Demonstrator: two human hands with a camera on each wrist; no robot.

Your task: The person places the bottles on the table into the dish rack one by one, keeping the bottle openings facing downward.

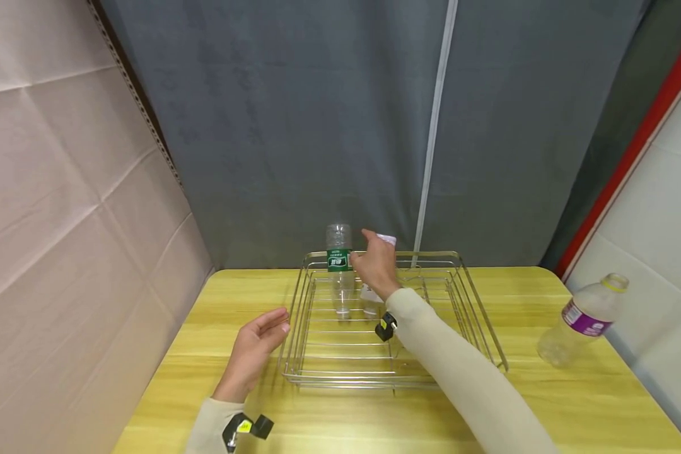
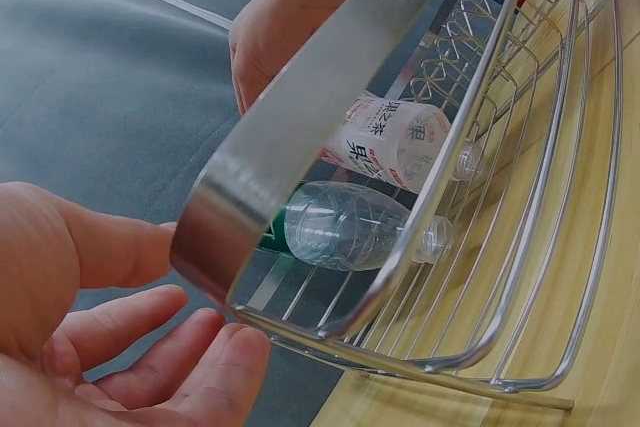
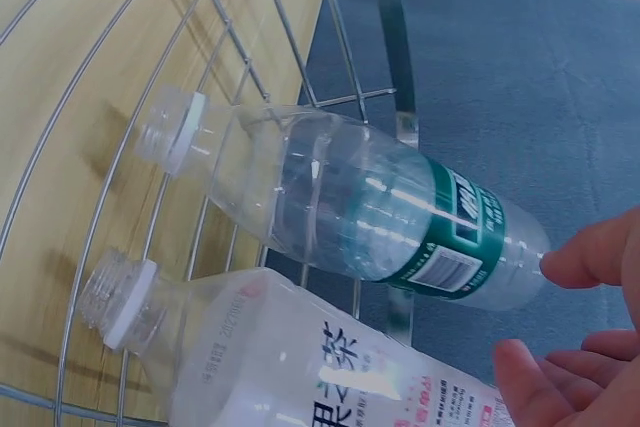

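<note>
A clear plastic bottle with a green label [image 1: 339, 260] stands neck-down in the wire basket [image 1: 346, 383]. Beside it, also neck-down, is a white-labelled bottle [image 3: 300, 357], partly covered by my right hand [image 1: 376, 266] in the head view. That hand is at the upturned bases of both bottles; in the right wrist view its thumb and fingers are spread apart, with a fingertip [image 3: 570, 262] right at the green-labelled bottle's base. My left hand [image 1: 256, 345] is at the basket's left side, fingers loosely bent and holding nothing, close to the flat metal rim [image 2: 290, 117] in the left wrist view.
An uncapped bottle with a purple label [image 1: 586, 320] stands on the right of the yellow wooden table [image 1: 227, 296]. A grey curtain [image 1: 306, 126] hangs behind the table's back edge. White panels close off both sides.
</note>
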